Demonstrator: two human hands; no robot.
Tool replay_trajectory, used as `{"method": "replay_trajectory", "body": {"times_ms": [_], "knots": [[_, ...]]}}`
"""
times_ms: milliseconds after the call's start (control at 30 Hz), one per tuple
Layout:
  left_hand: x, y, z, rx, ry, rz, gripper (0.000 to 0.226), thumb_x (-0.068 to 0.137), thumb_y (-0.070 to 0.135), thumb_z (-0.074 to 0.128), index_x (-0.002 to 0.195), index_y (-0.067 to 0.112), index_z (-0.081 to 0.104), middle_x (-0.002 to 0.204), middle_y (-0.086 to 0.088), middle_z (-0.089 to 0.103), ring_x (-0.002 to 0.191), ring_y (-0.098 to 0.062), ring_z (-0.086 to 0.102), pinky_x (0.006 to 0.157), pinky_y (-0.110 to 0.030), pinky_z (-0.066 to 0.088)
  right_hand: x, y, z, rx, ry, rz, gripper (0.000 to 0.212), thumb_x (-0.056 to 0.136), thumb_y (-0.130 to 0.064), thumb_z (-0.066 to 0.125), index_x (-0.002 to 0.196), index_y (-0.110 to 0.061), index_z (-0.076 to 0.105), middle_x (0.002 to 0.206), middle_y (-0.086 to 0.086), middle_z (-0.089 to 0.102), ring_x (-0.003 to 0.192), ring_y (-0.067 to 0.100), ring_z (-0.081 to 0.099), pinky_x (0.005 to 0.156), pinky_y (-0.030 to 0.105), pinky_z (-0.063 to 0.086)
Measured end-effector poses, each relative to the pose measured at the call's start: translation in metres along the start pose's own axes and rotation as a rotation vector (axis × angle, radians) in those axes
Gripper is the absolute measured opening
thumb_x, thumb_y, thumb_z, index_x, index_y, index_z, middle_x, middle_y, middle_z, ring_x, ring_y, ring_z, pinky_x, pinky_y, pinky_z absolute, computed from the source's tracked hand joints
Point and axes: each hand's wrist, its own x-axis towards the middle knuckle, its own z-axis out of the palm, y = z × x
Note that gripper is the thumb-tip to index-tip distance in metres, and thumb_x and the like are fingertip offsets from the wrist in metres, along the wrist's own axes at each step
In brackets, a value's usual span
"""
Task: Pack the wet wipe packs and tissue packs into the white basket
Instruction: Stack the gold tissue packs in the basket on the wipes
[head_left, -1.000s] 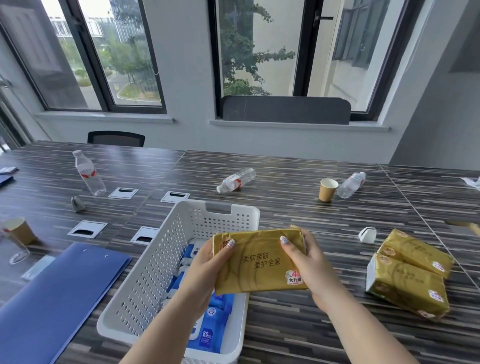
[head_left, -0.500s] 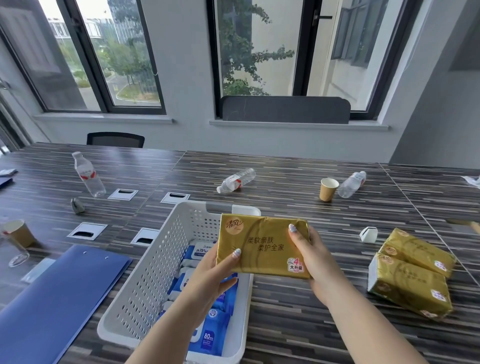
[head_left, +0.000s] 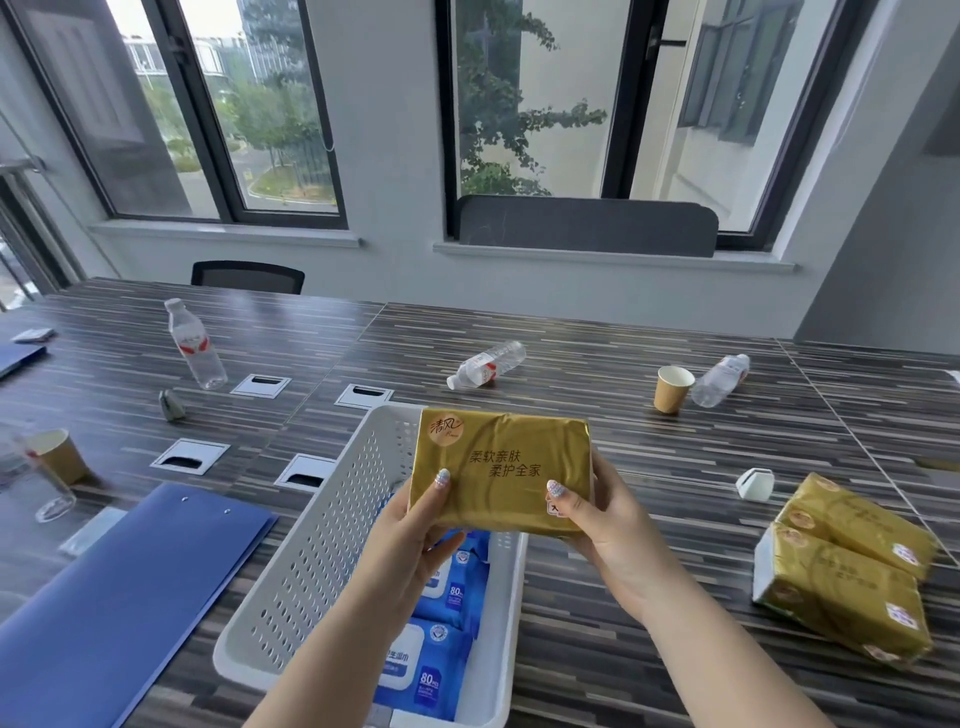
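I hold a gold tissue pack (head_left: 501, 467) with both hands, above the far right part of the white basket (head_left: 317, 551). My left hand (head_left: 413, 540) grips its lower left corner and my right hand (head_left: 602, 525) grips its lower right corner. The pack tilts up, its printed face toward me. Blue wet wipe packs (head_left: 431, 660) lie in the bottom of the basket, partly hidden by my left forearm. Two more gold tissue packs (head_left: 841, 582) lie on the table at the right.
A blue folder (head_left: 119, 592) lies left of the basket. On the striped table are an upright water bottle (head_left: 195, 345), two bottles lying down (head_left: 485, 365), a paper cup (head_left: 674, 388), another cup (head_left: 57, 457) at the left, a small white holder (head_left: 755, 484) and cable ports (head_left: 189, 455).
Both hands have lifted the gold tissue pack higher and tipped its face up toward me. It sits further over the basket's far end than before.
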Motion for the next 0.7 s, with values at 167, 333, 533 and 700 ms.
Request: {"method": "replay_trajectory", "body": {"times_ms": [167, 333, 533, 700], "knots": [[0.015, 0.006, -0.016, -0.369, 0.232, -0.138, 0.023, 0.086, 0.031, 0.064, 0.095, 0.011, 0.06, 0.091, -0.01, 0.061, 0.094, -0.023, 0.059, 0.092, -0.04, 0.05, 0.019, 0.012, 0.039, -0.04, 0.015, 0.106, 0.052, 0.067, -0.038, 0.078, 0.115, -0.032, 0.057, 0.113, -0.001, 0.068, 0.106, 0.021, 0.064, 0.094, 0.045, 0.052], [0.032, 0.004, -0.039, -0.475, 0.425, -0.28, 0.035, 0.075, 0.037, 0.075, 0.093, 0.013, 0.057, 0.095, -0.007, 0.061, 0.09, -0.02, 0.057, 0.091, -0.037, 0.046, 0.047, 0.036, 0.068, 0.052, 0.058, 0.349, 0.032, 0.082, -0.018, 0.071, 0.11, -0.026, 0.056, 0.115, 0.006, 0.065, 0.106, 0.029, 0.062, 0.082, 0.046, 0.057], [0.062, -0.007, -0.057, -0.47, 0.534, -0.384, 0.045, 0.075, 0.033, 0.076, 0.107, 0.009, 0.054, 0.102, -0.012, 0.058, 0.092, -0.026, 0.054, 0.085, -0.042, 0.046, 0.077, 0.068, 0.081, 0.162, 0.153, 0.522, 0.041, 0.084, -0.009, 0.067, 0.121, -0.015, 0.051, 0.118, 0.016, 0.061, 0.104, 0.035, 0.06, 0.08, 0.048, 0.057], [0.082, -0.012, -0.063, -0.505, 0.58, -0.399, 0.052, 0.084, 0.027, 0.069, 0.128, 0.008, 0.049, 0.1, -0.011, 0.059, 0.094, -0.027, 0.053, 0.087, -0.041, 0.044, 0.099, 0.084, 0.092, 0.167, 0.248, 0.608, 0.025, 0.085, -0.007, 0.064, 0.109, -0.012, 0.056, 0.11, 0.02, 0.061, 0.1, 0.037, 0.06, 0.086, 0.052, 0.054]]}}
